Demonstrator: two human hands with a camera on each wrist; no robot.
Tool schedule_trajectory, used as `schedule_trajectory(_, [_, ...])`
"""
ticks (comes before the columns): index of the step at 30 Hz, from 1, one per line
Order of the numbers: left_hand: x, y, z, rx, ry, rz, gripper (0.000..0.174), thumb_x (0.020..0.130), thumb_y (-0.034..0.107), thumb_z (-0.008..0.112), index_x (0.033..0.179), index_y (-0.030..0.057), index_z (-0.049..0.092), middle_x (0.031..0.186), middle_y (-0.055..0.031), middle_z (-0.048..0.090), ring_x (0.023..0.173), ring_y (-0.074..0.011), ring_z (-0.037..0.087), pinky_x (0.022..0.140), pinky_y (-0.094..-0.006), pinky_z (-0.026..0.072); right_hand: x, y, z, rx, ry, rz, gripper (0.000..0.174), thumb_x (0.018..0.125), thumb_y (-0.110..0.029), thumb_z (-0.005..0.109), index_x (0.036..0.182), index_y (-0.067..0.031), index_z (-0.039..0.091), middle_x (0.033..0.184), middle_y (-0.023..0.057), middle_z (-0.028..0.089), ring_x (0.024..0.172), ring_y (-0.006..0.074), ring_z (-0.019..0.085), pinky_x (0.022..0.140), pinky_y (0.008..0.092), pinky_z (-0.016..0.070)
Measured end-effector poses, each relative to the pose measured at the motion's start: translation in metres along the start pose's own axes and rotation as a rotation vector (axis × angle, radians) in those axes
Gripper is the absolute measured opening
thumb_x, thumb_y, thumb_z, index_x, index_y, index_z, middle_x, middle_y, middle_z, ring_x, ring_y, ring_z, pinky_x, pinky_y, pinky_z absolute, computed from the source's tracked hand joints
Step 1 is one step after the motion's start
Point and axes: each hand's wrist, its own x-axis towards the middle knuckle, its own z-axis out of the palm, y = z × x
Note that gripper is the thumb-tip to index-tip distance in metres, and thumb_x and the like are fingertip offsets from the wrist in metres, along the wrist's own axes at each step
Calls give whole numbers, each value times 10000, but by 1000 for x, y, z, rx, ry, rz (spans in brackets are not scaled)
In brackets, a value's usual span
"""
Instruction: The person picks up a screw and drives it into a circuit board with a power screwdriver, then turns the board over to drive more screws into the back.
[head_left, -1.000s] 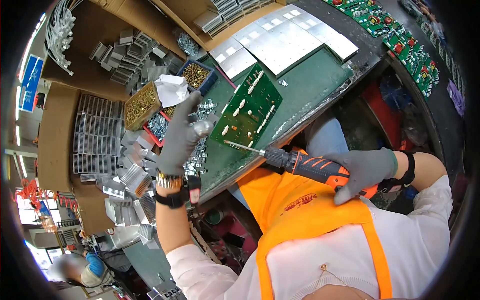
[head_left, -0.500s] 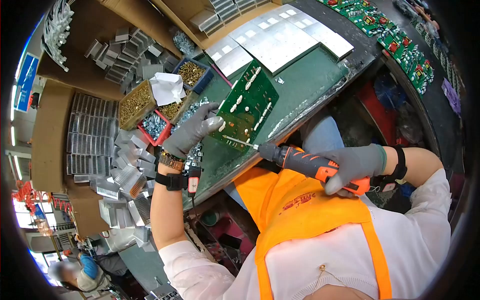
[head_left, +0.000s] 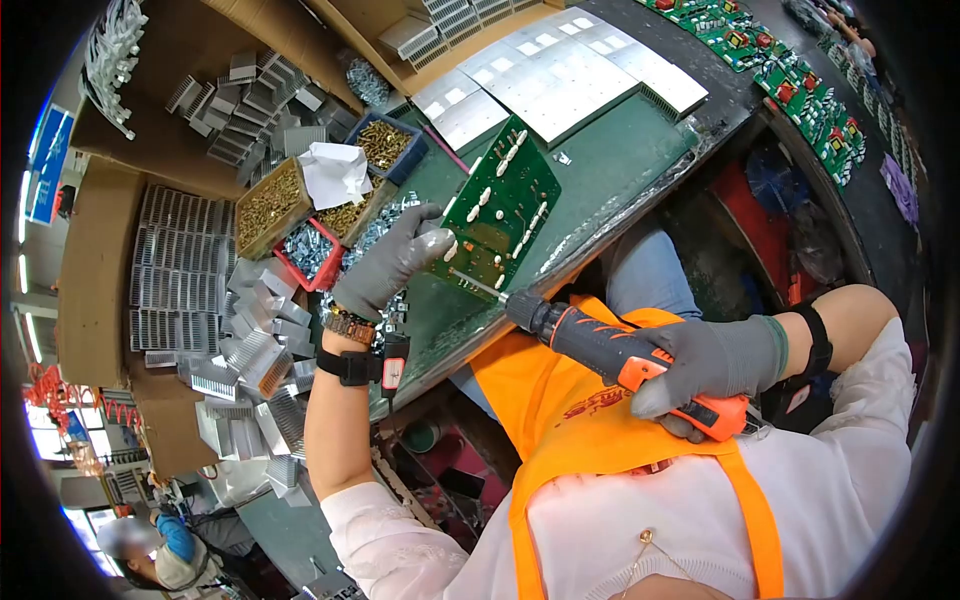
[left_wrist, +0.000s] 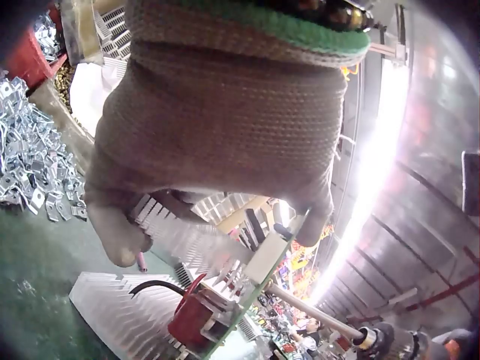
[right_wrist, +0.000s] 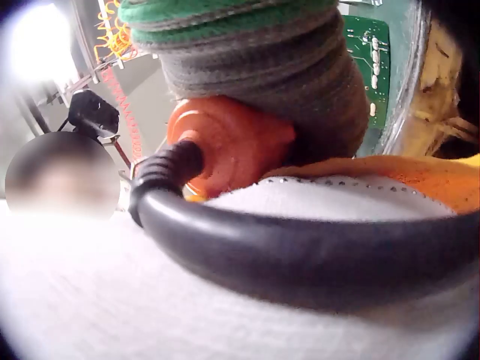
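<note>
In the head view, the gloved left hand (head_left: 390,262) grips the left edge of a green circuit board (head_left: 510,200), which stands tilted over the bench. The left wrist view shows thumb and fingers astride the board's edge, close to a finned heat sink (left_wrist: 180,236). A red component (left_wrist: 199,319) sits on the board's other face, beside a larger finned heat sink (left_wrist: 120,311). The gloved right hand (head_left: 720,360) holds an orange and black electric screwdriver (head_left: 590,340). Its long bit (head_left: 475,283) overlaps the board's lower left corner. From the handle's end runs a black cable (right_wrist: 300,251).
Left of the board lie loose metal brackets (head_left: 385,235), a red bin (head_left: 310,255) and screw bins (head_left: 270,210). Heat sinks (head_left: 180,265) fill cardboard boxes beyond. Flat metal plates (head_left: 545,80) lie at the back, and more circuit boards (head_left: 800,90) at the right. The bench edge (head_left: 600,225) runs below the board.
The left hand has come down and right from over the brackets and now grips the board's edge. The screwdriver has shifted slightly left, its bit further over the board.
</note>
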Motion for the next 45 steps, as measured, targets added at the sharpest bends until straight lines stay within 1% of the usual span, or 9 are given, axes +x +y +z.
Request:
schedule_trajectory(4, [4,3,-7,56,-43,-25,823,850,546,621,1401,-23,398,1320,-128,497,1215,-202,454,1061,-341,326,-4,-9,-5,-12,-5,9,466,802,-269,761,1066,-85,424,664,79,581,517,171,583,495,289,507])
schedule_trajectory(8, [32,7,-43,-7,213,-11,533,938,314,596,1324,-36,488,1129,-101,638,977,-201,596,868,-317,475,-10,-8,-31,-50,-98,-35,446,800,-220,755,1073,-81,431,681,73,582,520,169,582,491,285,501])
schedule_trajectory(10, [62,-2,-66,452,525,231,232,907,116,594,1103,19,670,920,-86,701,788,-173,629,744,-305,508,-14,-10,-39,-22,-229,-127,445,799,-175,749,1098,-71,435,703,73,585,529,165,587,488,284,497])
schedule_trajectory(16, [128,-2,-102,1359,493,13,175,815,164,609,907,79,731,886,-169,692,847,-316,671,775,-401,529,-20,-12,-69,-17,-246,-190,563,781,-127,762,1212,-71,404,789,81,580,563,157,588,515,278,499])
schedule_trajectory(23, [62,-9,-105,1255,383,-482,225,754,230,670,913,82,732,916,-169,695,873,-341,666,812,-429,524,-28,-20,-100,71,-159,-234,578,724,-87,797,1161,-78,419,775,66,581,595,152,595,525,298,523])
schedule_trajectory(32, [56,-75,-108,1126,532,-324,147,779,140,681,908,78,715,907,-154,695,875,-331,659,797,-413,516,-6,-30,-97,-61,-197,-259,586,725,-82,791,1189,-51,434,822,47,590,678,114,598,600,269,526])
schedule_trajectory(40, [30,-40,-106,897,714,-320,200,817,211,725,942,60,690,877,-138,696,751,-265,668,681,-360,515,-3,-31,-94,-156,-181,-276,647,726,-145,819,1234,-45,431,847,23,573,698,99,576,619,264,522])
schedule_trajectory(42, [21,-27,-98,26,802,-25,236,854,147,700,1035,2,658,888,-106,696,711,-164,651,614,-283,508,-2,-37,-89,-285,-146,-272,699,726,-197,833,1269,-41,422,902,30,564,759,104,563,666,263,512])
schedule_trajectory(45, [4,27,-53,-296,781,95,280,909,141,654,1118,-40,608,879,-86,672,677,-113,603,584,-221,483,-1,-48,-77,-390,-110,-343,755,724,-227,838,1309,-29,404,969,45,554,831,114,543,726,259,494])
